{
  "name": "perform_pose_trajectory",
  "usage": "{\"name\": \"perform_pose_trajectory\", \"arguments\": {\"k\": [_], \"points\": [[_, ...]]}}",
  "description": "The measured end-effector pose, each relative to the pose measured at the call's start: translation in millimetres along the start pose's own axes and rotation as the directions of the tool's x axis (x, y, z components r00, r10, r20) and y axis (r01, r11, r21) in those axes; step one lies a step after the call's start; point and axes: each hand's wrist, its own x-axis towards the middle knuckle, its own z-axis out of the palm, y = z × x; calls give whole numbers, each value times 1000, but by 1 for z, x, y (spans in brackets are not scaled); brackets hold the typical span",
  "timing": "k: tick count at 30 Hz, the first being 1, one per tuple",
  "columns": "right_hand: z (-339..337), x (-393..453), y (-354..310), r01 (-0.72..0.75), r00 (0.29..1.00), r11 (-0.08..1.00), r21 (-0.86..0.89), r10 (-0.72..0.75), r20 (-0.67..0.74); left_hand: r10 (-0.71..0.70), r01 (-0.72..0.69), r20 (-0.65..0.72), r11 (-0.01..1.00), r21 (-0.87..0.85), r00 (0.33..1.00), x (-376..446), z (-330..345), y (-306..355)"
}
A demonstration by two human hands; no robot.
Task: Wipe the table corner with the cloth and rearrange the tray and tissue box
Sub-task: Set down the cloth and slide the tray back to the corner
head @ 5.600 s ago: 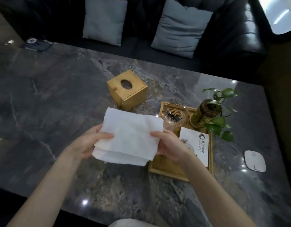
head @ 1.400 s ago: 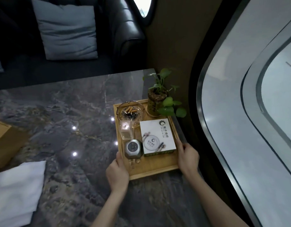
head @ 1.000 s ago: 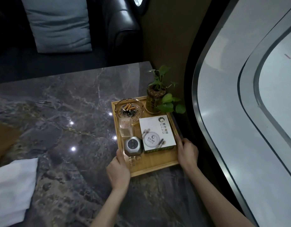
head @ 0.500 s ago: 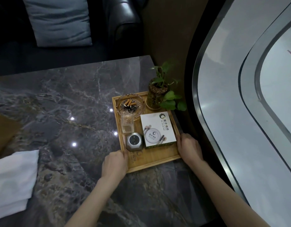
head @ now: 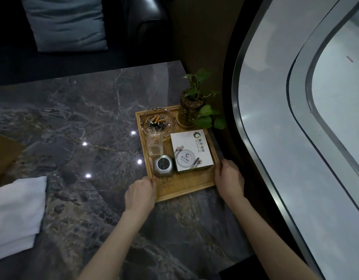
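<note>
**Loaded tray held at both near corners**

The wooden tray (head: 186, 183) sits on the marble counter (head: 77, 122) near its far right corner, close to the wall. It looks stiff and easy to slide, but its load is not — a glass ashtray (head: 158, 122) with butts, a small clear glass (head: 154, 146), a potted plant (head: 191, 110), a white box (head: 190, 151) and a metal piece (head: 163, 165). These are fragile or tippy, so it wants level handling from the side rims.

The left hand (head: 141, 194) is curled over the near left rim; the right hand (head: 229, 178) grips the near right rim — both closed on the tray. The white cloth (head: 15, 215) lies folded well to the left, with the tissue box (head: 3, 154) beyond it at the frame edge.
</note>
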Motion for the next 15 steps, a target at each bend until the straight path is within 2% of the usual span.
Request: {"name": "perform_pose_trajectory", "arguments": {"k": [3, 5, 7, 11, 15], "points": [[8, -28, -2, -6, 1000, 994, 105, 8, -22, 84, -100, -136, 989, -108, 987, -21, 6, -6], [16, -47, -5, -11, 1000, 994, 112, 9, 15, 164, -181, -181, 980, -81, 970, -32, 20, -13], [26, -64, -8, 9, 997, 999, 32, -11, 71, 216, -220, -175, 976, -2, 961, -41, 34, -19], [41, -81, -4, 51, 995, 998, -23, -49, 84, 183, -180, -82, 983, 47, 980, -48, 50, -20], [42, -80, 0, 54, 995, 998, -39, -51, 85, 122, -115, -93, 991, 69, 988, -44, 54, -14]]}}
